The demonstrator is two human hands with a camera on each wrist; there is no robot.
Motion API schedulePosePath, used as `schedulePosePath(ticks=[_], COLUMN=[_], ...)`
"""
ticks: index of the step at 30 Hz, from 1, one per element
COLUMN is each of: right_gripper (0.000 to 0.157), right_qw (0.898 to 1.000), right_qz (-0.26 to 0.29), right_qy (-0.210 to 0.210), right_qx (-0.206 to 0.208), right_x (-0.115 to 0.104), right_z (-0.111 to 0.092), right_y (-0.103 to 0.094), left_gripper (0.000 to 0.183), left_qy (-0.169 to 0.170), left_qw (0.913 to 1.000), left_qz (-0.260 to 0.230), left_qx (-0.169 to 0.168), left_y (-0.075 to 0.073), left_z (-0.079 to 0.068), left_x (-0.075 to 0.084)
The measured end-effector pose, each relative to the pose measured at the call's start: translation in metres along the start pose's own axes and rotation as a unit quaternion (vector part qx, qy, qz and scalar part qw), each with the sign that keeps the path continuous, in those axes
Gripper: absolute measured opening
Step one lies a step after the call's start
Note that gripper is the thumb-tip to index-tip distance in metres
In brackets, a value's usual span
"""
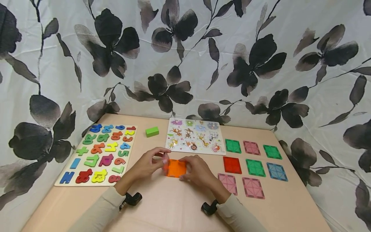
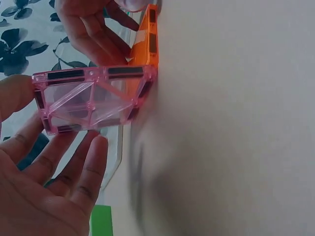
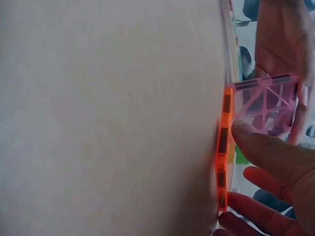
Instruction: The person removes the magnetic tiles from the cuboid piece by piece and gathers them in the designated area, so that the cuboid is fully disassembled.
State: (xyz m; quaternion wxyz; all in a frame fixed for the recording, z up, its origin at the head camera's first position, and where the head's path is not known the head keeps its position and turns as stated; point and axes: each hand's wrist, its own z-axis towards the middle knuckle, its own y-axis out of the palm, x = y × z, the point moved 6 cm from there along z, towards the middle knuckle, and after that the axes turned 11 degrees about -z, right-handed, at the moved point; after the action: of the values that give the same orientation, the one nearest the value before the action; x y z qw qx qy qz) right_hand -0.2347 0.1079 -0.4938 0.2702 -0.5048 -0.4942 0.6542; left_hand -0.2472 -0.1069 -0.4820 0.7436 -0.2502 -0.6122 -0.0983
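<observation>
Near the front middle of the desk (image 1: 162,206) an orange magnetic tile (image 1: 176,168) lies flat, and a pink magnetic tile (image 2: 91,100) stands on edge against its left side, the two meeting at a right angle; that join looks like the only one made so far, so I judge the build to be at its very start, one wall up on a base.

The left hand (image 1: 150,164) holds the pink tile upright, thumb on one face and fingers (image 2: 83,167) loosely extended against the other, more steadying than squeezing; the right hand (image 1: 198,170) rests over the orange tile's right side, its fingertips (image 3: 256,142) pressing down near the seam with the fingers mostly straight; whether its thumb also pinches the edge I cannot tell.

Well apart to the right, eight more tiles lie flat and unused: green (image 1: 233,146), pink (image 1: 251,147), green (image 1: 272,151), red (image 1: 232,165), green (image 1: 255,167), blue (image 1: 277,171), and two pink ones (image 1: 227,183) (image 1: 253,187); most of the material is thus still waiting.

A number puzzle board (image 1: 98,154) sits at the left, an animal puzzle board (image 1: 195,136) behind the hands, a green block (image 1: 152,131) between them.
</observation>
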Motion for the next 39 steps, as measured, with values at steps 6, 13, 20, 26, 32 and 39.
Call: schedulePosePath(ticks=[6, 13, 20, 26, 32, 39], right_gripper=[0.062, 0.064, 0.063, 0.062, 0.061, 0.065], right_qw=[0.999, 0.995, 0.991, 0.990, 0.994, 0.994], right_qz=[-0.046, -0.085, -0.120, -0.128, -0.085, -0.013], right_qy=[-0.023, -0.054, -0.060, -0.038, 0.012, 0.087], right_qx=[0.001, 0.007, 0.024, 0.039, 0.073, 0.063], right_x=[-0.008, -0.011, -0.011, -0.001, 0.031, 0.097], right_z=[0.007, 0.004, -0.003, -0.018, -0.049, -0.096], right_y=[0.006, 0.006, 0.000, -0.013, -0.036, -0.068], left_gripper=[0.044, 0.076, 0.081, 0.079, 0.076, 0.077], left_qy=[-0.016, -0.011, -0.016, 0.028, 0.088, 0.118], left_qw=[0.9990, 0.9800, 0.9352, 0.9154, 0.9077, 0.9241], left_qz=[0.042, 0.197, 0.353, 0.401, 0.410, 0.363], left_qx=[-0.010, -0.028, -0.025, -0.012, 0.012, 0.006], left_y=[-0.011, -0.015, -0.009, 0.003, 0.025, 0.057], left_z=[-0.007, -0.009, -0.010, -0.009, -0.002, 0.005], left_x=[0.002, 0.004, 0.007, 0.010, 0.018, 0.027])
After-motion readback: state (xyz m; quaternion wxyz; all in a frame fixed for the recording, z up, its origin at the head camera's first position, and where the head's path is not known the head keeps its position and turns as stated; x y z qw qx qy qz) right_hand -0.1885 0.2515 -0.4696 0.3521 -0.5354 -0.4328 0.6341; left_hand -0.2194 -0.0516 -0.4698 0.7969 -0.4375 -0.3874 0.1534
